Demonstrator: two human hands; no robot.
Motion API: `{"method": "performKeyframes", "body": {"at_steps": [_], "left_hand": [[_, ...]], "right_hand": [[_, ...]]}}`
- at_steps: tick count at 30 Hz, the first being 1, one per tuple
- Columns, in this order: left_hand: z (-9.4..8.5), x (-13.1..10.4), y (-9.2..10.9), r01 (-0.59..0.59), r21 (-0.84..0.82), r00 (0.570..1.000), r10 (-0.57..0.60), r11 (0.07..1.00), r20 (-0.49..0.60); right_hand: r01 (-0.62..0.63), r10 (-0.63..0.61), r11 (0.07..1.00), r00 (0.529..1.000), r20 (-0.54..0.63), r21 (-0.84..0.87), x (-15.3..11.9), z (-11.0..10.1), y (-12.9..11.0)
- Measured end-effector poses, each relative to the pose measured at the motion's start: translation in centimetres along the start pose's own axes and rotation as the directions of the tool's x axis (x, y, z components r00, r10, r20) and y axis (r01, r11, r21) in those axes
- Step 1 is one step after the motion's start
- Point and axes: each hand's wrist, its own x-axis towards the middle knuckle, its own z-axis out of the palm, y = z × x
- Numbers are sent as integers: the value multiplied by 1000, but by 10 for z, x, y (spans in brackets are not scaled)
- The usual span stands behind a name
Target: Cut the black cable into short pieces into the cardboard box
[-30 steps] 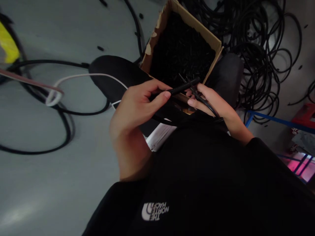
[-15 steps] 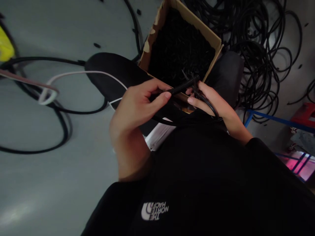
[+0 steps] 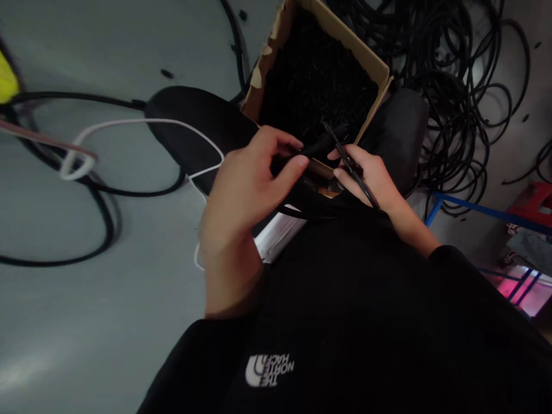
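My left hand (image 3: 250,184), at the centre of the head view, pinches a dark tube (image 3: 321,144) between thumb and fingers. The tube points up and right over the near edge of an open cardboard box (image 3: 368,57). My right hand (image 3: 371,175) is closed around dark scissors (image 3: 350,164), whose tips point up and left across the tube. Many small black pieces (image 3: 319,75) fill the box, which stands between my knees. Blur hides whether the blades touch the tube.
Coiled black cables (image 3: 452,103) lie on the floor at the right. A thick black cable (image 3: 107,230) and a white cord (image 3: 172,122) loop at the left. A blue frame (image 3: 478,207) and a red object (image 3: 535,204) stand at the lower right.
The scissors have swung to lie more steeply across the tube, with their blades closer together. My left hand has shifted slightly to the right.
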Motion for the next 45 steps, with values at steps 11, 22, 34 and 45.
{"method": "performKeyframes", "body": {"at_steps": [11, 22, 34, 45], "left_hand": [[34, -19, 49, -1, -146, 987, -23, 989, -160], [29, -37, 62, 58, -372, 996, -76, 926, -36], [64, 5, -14, -858, -133, 502, 756, 496, -420], [64, 5, -20, -859, -118, 483, 710, 499, -513]], "right_hand": [[167, -187, 958, 980, -67, -234, -24, -3, -14], [273, -298, 896, 954, -19, -350, -28, -27, -14], [485, -625, 475, 773, 106, -734, -33, -42, -62], [454, -539, 565, 835, 109, -689, -31, -46, -90]]}}
